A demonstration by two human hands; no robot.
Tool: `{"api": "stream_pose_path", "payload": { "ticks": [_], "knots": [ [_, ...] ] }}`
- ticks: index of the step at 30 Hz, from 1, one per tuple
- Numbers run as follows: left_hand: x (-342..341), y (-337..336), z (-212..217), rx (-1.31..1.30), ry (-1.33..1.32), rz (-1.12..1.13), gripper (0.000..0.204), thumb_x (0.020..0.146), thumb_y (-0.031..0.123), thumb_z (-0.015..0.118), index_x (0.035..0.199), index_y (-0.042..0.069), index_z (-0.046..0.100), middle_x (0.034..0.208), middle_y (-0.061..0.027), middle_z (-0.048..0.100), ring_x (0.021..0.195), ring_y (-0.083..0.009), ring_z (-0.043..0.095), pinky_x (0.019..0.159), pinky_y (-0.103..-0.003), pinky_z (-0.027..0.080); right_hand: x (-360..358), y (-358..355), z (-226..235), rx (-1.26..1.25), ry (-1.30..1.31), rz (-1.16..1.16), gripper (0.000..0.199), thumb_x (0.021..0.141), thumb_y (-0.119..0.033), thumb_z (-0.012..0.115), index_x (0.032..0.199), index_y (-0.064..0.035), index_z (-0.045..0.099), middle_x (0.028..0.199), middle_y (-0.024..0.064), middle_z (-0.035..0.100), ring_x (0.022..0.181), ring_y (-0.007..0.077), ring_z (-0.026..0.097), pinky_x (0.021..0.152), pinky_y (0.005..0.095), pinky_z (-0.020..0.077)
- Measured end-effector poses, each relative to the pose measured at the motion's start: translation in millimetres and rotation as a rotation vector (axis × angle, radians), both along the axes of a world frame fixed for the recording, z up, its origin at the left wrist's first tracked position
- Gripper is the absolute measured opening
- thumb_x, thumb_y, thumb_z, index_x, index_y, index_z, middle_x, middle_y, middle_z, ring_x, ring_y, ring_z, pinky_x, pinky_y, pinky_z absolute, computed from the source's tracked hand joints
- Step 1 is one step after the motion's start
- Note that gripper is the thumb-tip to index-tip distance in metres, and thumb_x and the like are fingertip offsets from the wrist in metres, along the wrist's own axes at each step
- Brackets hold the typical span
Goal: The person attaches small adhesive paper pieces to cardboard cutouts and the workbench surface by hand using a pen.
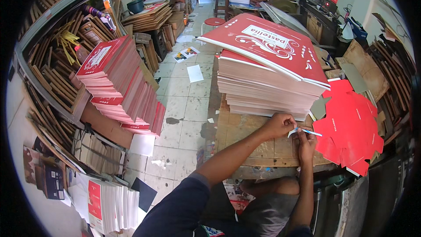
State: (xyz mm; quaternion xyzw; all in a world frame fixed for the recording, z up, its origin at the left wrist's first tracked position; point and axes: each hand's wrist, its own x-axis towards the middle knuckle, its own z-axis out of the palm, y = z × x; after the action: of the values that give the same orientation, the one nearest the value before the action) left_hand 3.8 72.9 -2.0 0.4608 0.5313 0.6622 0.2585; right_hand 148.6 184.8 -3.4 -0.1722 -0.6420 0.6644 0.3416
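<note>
Over the wooden workbench (245,136), my two hands meet close together. My left hand (280,125) is closed in a pinch at a small white scrap, seemingly one end of a slim white-and-blue strip (312,132). That strip lies across the fingers of my right hand (307,144), which are closed around it. Its exact kind is too small to make out. Just beyond my hands rises a tall stack of printed red-and-white cardboard sheets (267,87), its top sheets skewed. To the right lies a pile of red die-cut cardboard blanks (346,123).
Left of the aisle stand stacks of red printed sheets (118,79) beside a metal shelf (35,30) packed with boards. A red stool (215,21) stands beyond the bench. White sheets (195,73) lie on the tiled floor. More boards (390,57) lean at right.
</note>
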Motion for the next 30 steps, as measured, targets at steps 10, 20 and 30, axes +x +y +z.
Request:
{"api": "stream_pose_path", "payload": {
  "ticks": [10, 20, 30],
  "knots": [
    [4, -9, 10, -0.053, 0.014, -0.015, 0.013, 0.084, 0.014, 0.072, 0.087, 0.004, 0.064, 0.07, 0.0022, 0.059, 0.061, -0.0037, 0.051, 0.052, -0.022, 0.041, 2, 3, -4, 0.03, -0.001, 0.023, 0.016, 0.089, -0.011, 0.068, 0.1, -0.0021, 0.06, 0.09, 0.0048, 0.064, 0.079, 0.0114, 0.059, 0.073, 0.026, 0.0474],
    [2, -2, 7, -0.04, 0.051, 0.01, 0.02, 0.081, 0.014, 0.076, 0.092, 0.005, 0.063, 0.08, 0.0023, 0.06, 0.069, -0.005, 0.052, 0.06, -0.022, 0.043, -1, 3, -3, 0.037, -0.002, 0.017, 0.015, 0.089, -0.01, 0.067, 0.099, -0.0021, 0.06, 0.089, 0.004, 0.063, 0.08, 0.0109, 0.058, 0.071, 0.0258, 0.0478],
    [7, -7, 14, -0.081, -0.016, -0.042, 0.021, 0.082, 0.015, 0.076, 0.095, 0.003, 0.064, 0.076, 0.0015, 0.06, 0.066, -0.0054, 0.052, 0.057, -0.022, 0.043, 3, 2, -4, 0.009, 0.007, 0.011, 0.014, 0.089, -0.008, 0.066, 0.1, -0.0024, 0.059, 0.089, 0.004, 0.063, 0.081, 0.0108, 0.058, 0.072, 0.026, 0.0478]
  ]
}}
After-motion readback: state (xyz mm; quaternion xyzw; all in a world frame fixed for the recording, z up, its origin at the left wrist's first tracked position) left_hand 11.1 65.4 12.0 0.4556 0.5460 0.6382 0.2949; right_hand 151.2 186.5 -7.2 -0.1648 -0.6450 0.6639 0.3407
